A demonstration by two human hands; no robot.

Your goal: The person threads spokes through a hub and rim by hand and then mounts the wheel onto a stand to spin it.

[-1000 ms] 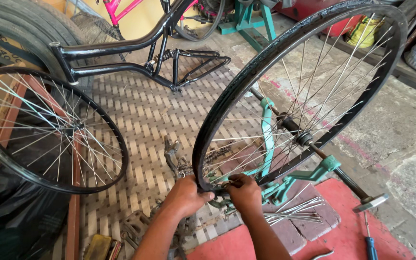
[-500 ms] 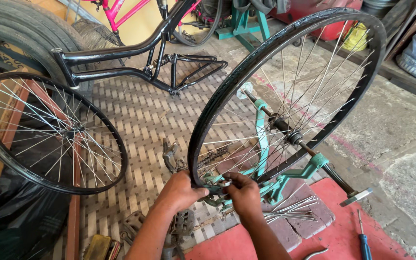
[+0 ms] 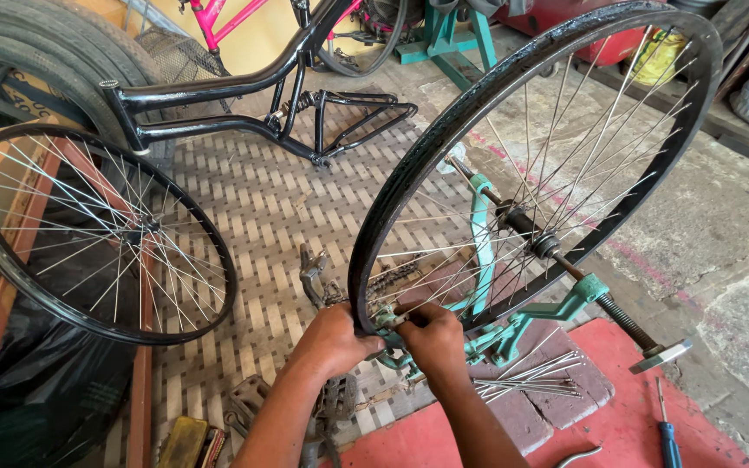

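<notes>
Woven matting (image 3: 253, 217) covers the floor through the middle of the frame, giving way to bare concrete on the right and a red mat (image 3: 617, 407) at the lower right, so this reads as a cycle repair corner worked at floor level. At centre right a large black spoked wheel (image 3: 530, 165) stands upright in a teal truing stand (image 3: 513, 321), its axle clamped between the stand's arms so the rim can turn freely while being worked on. Both hands meet at the lowest part of that rim, just below centre of the frame: the left hand (image 3: 335, 340) wraps the rim with its grip closed on it, apparently to steady it, while the right hand (image 3: 431, 336) pinches something small at the spoke ends, its grip closed too, though what it pinches is too small to tell. A bundle of loose spokes (image 3: 526, 381) lies on the red mat just right of the hands, within easy reach, and a blue-handled screwdriver (image 3: 667, 433) rests at the lower right edge. A second, smaller wheel (image 3: 88, 230) leans at the left, set aside clear of the stand, and a black bicycle frame (image 3: 262, 87) lies across the upper left with a pink one behind it. Pedals and small parts (image 3: 322, 399) sit near the left forearm at the bottom
</notes>
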